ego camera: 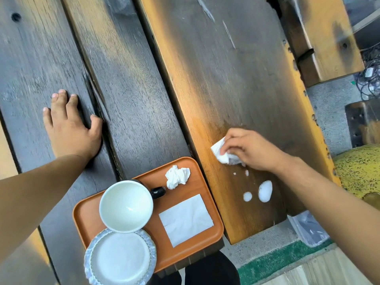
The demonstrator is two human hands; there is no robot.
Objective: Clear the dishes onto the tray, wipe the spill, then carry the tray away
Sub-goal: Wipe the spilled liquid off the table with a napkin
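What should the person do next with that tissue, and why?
Probably sweep the tissue in the right hand toward the body, over the white drops on the table. Those drops lie unwiped just below the hand, while the cup, plate and used wad already sit on the tray. The left hand only rests flat on the wood.

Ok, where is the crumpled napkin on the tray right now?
In the head view, the crumpled napkin sits at the tray's far right corner, beside the cup's black handle, above the flat napkin.
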